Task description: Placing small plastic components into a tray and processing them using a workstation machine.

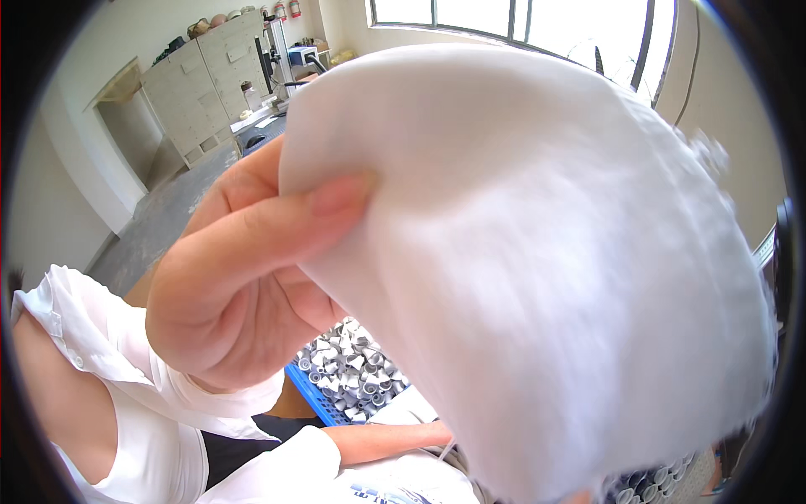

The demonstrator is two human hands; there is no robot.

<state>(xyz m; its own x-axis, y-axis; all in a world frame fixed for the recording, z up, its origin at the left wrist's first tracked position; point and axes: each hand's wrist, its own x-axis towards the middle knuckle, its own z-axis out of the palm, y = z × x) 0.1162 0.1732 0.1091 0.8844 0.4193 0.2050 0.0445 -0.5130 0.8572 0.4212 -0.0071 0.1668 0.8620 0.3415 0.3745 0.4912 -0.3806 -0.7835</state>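
Observation:
Close to the camera, my left hand pinches the edge of a large white cloth, thumb in front and fingers behind. The cloth hangs spread out to the right. Its far side is blurred, with a seam and loose threads. My right forearm reaches rightward below; its hand is mostly hidden behind the cloth, so its grip does not show. Under that forearm lies white material with blue print. Just behind the cloth stands a blue basket filled with grey and white plastic fittings.
More round fittings show at the lower right, partly covered by the cloth. Farther back are a desk with equipment, tall cabinets, a doorway and a window. The cloth blocks much of the view.

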